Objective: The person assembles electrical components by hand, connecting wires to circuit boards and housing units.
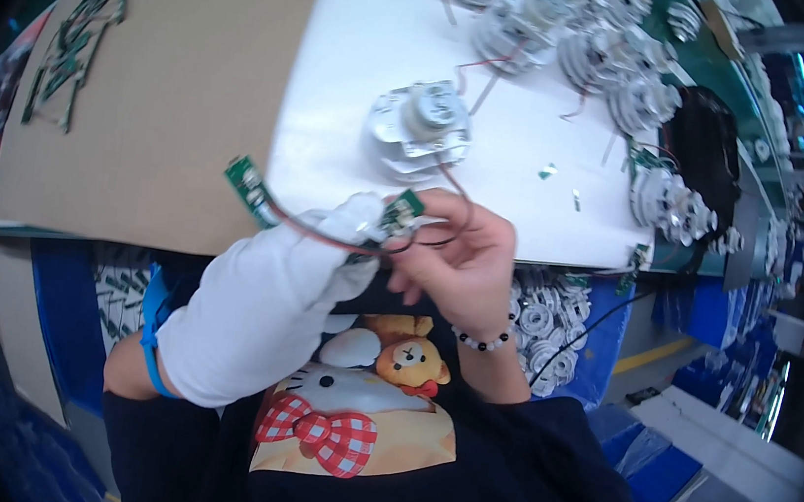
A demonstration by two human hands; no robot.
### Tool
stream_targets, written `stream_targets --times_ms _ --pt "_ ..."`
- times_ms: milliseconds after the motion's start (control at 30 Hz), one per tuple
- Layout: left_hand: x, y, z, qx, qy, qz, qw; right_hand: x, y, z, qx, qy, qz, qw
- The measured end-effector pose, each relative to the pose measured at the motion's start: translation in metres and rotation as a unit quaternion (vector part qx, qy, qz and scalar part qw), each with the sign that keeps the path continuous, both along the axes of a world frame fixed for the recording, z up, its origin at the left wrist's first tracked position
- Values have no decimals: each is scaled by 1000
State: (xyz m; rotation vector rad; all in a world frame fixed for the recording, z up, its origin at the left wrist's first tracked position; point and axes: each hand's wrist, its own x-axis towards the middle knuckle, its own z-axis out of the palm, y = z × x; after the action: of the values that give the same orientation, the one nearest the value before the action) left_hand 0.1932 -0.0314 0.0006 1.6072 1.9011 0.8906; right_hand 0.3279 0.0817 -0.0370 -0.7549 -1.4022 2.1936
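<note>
In front of my body, my left hand (324, 242), in a white glove, is closed around a small green circuit board (404, 210) and wires at its fingertips. Thin reddish-brown wires (310, 231) cross in front of the glove to another narrow green board (248, 188), which dangles at the left. My right hand (468, 264), bare with a beaded bracelet, has its fingers curled and pinched on the dark wires beside that first board. Another wire (464, 187) loops from my right hand up to a white, round, finned lamp part (423, 127) standing on the white sheet.
Several similar lamp parts (607, 61) crowd the far right of the white sheet (343, 76). Green board strips (79, 41) lie on brown cardboard (174, 116) at left. Below the table edge, a blue bin (605, 339) contains white round parts (548, 322). A black cable (592, 324) hangs nearby.
</note>
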Motion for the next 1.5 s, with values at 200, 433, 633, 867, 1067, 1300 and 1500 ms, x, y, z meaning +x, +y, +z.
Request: stream_targets --times_ms 200,433,633,867,1067,1300,1500 --pt "2 -1 -6 42 -31 -33 998 3 2 -1 -36 43 34 998" --pt "-1 -2 -8 107 -20 -29 994 -2 3 4 8 40 23 999" --pt "-10 -14 -5 50 -18 44 998 -2 81 31 211 -215 13 953" --pt "-7 -14 -1 73 -16 46 996 -57 110 16 335 -110 11 936" --pt "-11 -15 1 67 -34 38 996 -61 96 45 332 85 -99 934" --pt "-9 -12 5 87 -34 44 995 -56 89 72 461 143 -133 866" --pt "-12 -9 13 109 25 74 991 -44 74 93 327 132 -17 936"
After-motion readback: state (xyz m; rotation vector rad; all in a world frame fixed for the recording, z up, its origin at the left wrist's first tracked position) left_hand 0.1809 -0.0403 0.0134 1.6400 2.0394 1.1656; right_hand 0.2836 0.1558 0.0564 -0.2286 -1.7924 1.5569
